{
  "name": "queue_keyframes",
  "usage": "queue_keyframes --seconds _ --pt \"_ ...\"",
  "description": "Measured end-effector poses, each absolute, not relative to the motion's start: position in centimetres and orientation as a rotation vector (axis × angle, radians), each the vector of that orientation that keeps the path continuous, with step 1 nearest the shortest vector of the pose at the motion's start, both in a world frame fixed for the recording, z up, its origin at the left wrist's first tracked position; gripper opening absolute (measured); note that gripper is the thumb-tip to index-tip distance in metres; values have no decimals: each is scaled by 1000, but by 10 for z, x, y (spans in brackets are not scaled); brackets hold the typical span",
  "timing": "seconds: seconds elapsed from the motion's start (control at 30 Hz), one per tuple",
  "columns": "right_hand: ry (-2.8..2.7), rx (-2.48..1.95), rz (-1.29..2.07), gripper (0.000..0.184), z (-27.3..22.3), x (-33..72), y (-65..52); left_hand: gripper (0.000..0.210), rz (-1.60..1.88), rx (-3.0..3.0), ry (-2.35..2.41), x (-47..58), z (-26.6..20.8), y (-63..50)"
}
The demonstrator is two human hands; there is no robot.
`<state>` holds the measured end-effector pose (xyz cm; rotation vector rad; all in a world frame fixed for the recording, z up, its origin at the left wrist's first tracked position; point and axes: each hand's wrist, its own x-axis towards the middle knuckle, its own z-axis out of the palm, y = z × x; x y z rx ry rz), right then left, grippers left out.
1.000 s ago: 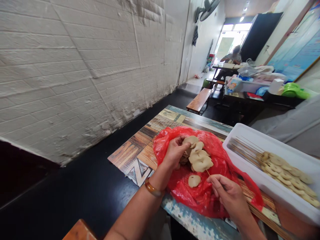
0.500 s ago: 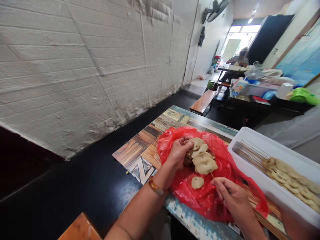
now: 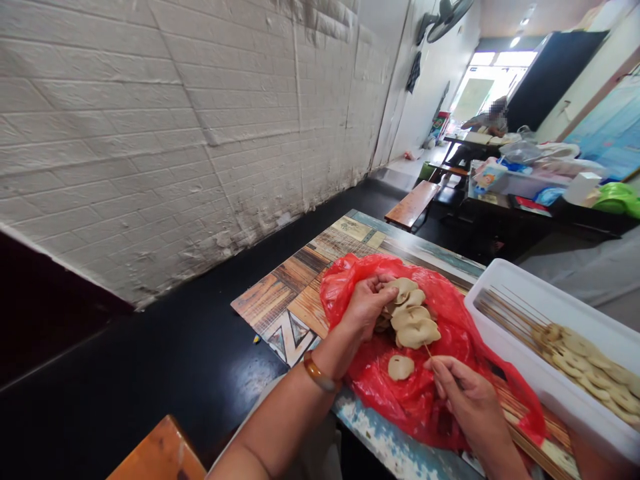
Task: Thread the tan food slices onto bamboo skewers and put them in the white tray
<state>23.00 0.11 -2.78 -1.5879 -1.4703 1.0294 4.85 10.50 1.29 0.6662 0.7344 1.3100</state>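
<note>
Left hand [image 3: 367, 308]: fingers curled closed around a row of pale tan slices [image 3: 413, 317], which are threaded on a thin bamboo skewer [image 3: 429, 351]. The slices overlap one another and sit above the middle of a red plastic bag [image 3: 450, 333] spread on the tabletop [image 3: 290, 303].

Right hand [image 3: 467, 400]: fingers pinched shut on the lower end of the skewer — the stick runs up from the fingertips into the lowest slice on the row.

One loose slice [image 3: 401, 367] lies flat on the red plastic bag, just beside the right hand and below the threaded row, apart from both.

A white tray [image 3: 505, 280] stands on the tabletop to the right of the bag, touching its edge. It holds finished skewers [image 3: 580, 357] laid side by side — sticks pointing toward the far left corner, slices toward the near right.

An amber bangle [image 3: 320, 375] circles the left wrist. A white brick wall [image 3: 175, 133] runs along the left.
</note>
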Motion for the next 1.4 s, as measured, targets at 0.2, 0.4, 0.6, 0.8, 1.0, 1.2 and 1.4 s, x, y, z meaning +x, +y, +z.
queue_keyframes --seconds 0.2,0.4,0.6,0.8,1.0,1.2,1.4 --pt "-1432 -1541 1080 38 -35 230 3 35 1322 726 751 50 13 105" --pt "-1373 -1543 1115 37 -35 229 1 33 1317 729 750 49 16 105" --pt "-1377 -1517 1108 35 -30 227 1 32 1309 733 787 49 19 104" --pt "-1386 -1524 1088 35 -25 224 0 27 1307 766 808 50 24 102" --pt "-1396 -1523 1088 40 -23 222 2 22 1316 782 849 52 25 101" --pt "-1391 -1532 1050 45 -25 222 3 29 1323 753 812 52 21 102" --pt "-1273 -1457 1180 39 -36 224 4 36 1294 670 746 48 16 107"
